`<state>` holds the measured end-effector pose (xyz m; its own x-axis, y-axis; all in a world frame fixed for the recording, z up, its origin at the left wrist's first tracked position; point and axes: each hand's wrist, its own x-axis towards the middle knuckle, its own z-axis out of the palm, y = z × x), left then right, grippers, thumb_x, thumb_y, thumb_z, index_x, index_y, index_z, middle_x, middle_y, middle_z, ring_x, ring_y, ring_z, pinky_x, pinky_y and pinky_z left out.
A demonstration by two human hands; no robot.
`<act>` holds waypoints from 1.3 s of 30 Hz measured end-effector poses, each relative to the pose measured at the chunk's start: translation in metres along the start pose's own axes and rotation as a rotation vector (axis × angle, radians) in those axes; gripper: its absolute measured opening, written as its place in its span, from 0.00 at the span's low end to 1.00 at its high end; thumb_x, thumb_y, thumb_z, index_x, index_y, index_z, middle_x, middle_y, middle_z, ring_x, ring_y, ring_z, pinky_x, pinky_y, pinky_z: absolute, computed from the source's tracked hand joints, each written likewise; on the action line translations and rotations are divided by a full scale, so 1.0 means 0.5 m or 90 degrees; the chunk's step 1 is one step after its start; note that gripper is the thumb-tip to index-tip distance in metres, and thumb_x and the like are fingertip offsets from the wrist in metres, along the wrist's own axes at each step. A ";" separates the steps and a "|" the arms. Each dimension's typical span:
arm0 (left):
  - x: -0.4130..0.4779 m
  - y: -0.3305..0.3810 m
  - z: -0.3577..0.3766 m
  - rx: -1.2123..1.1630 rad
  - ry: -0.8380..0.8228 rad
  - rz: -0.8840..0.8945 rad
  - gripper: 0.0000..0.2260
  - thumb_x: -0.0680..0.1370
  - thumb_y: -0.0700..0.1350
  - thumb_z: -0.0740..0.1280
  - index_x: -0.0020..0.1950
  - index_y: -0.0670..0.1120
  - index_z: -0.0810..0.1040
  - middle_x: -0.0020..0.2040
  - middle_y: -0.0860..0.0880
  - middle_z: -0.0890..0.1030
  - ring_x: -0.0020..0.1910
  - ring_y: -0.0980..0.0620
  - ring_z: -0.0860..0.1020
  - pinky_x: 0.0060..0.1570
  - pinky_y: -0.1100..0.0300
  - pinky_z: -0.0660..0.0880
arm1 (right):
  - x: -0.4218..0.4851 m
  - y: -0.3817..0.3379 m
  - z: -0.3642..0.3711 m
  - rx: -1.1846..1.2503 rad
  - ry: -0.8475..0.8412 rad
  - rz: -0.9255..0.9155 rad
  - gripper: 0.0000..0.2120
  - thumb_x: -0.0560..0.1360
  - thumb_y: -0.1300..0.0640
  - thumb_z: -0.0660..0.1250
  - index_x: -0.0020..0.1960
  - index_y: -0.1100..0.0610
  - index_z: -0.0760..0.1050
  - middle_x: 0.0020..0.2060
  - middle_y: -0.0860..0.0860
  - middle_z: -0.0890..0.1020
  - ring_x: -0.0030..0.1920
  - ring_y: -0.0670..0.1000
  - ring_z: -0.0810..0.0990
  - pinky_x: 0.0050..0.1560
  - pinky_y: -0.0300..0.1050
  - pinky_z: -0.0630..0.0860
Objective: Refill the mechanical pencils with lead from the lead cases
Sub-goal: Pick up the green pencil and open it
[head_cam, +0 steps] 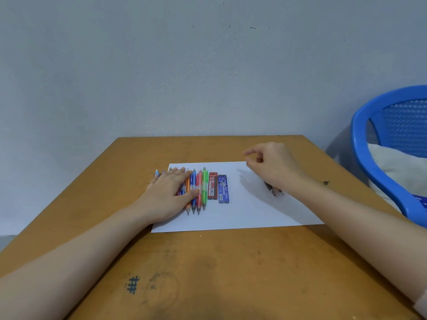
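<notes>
A row of mechanical pencils lies side by side on a white paper sheet (242,211): orange (188,200), blue (193,179), red (199,181) and green (204,188), tips toward me. My left hand (168,195) rests flat on the left part of the row, fingers stretched, hiding several more pencils. Right of the green pencil lie a red lead case (212,186) and a blue lead case (223,189), both closed and flat. My right hand (275,165) hovers over the sheet's right side, fingers loosely curled, nothing visible in them. Dark pencil tips (275,192) peek out under its wrist.
The brown wooden table (208,273) stands against a pale wall; ink marks stain its near part. A blue plastic chair (360,146) with a white cushion (397,167) stands close to the table's right edge.
</notes>
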<state>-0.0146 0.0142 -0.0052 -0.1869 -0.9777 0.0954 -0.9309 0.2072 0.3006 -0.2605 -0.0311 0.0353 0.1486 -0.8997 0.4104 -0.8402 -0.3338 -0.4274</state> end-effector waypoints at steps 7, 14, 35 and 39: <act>0.000 -0.003 0.003 -0.008 0.005 0.003 0.28 0.80 0.61 0.55 0.77 0.53 0.54 0.78 0.52 0.56 0.76 0.54 0.51 0.75 0.50 0.45 | 0.033 -0.071 0.028 0.012 -0.278 -0.089 0.22 0.74 0.45 0.67 0.65 0.50 0.73 0.50 0.47 0.79 0.50 0.46 0.76 0.44 0.37 0.70; -0.002 -0.004 -0.003 -0.080 0.048 -0.009 0.25 0.80 0.57 0.58 0.76 0.50 0.60 0.76 0.52 0.60 0.75 0.54 0.55 0.75 0.51 0.51 | 0.079 -0.096 0.070 -0.063 -0.458 -0.116 0.41 0.70 0.38 0.69 0.76 0.52 0.56 0.73 0.48 0.64 0.72 0.50 0.62 0.70 0.44 0.61; -0.005 0.000 -0.020 -0.183 0.148 -0.038 0.16 0.79 0.50 0.63 0.68 0.52 0.72 0.64 0.52 0.74 0.58 0.60 0.69 0.56 0.64 0.68 | 0.087 -0.119 0.097 0.533 -0.373 0.193 0.25 0.66 0.78 0.69 0.58 0.60 0.71 0.48 0.53 0.71 0.47 0.53 0.76 0.43 0.42 0.79; -0.012 0.006 -0.021 -0.214 0.181 -0.026 0.17 0.80 0.50 0.62 0.69 0.52 0.70 0.66 0.54 0.73 0.60 0.63 0.69 0.56 0.69 0.65 | 0.094 -0.116 0.076 0.654 -0.347 0.262 0.17 0.71 0.76 0.65 0.58 0.66 0.74 0.46 0.59 0.78 0.45 0.55 0.81 0.40 0.39 0.81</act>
<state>-0.0130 0.0209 0.0053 -0.0150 -0.9472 0.3203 -0.7732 0.2141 0.5969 -0.1847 -0.0648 0.0489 0.3752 -0.9074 -0.1895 -0.1122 0.1585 -0.9810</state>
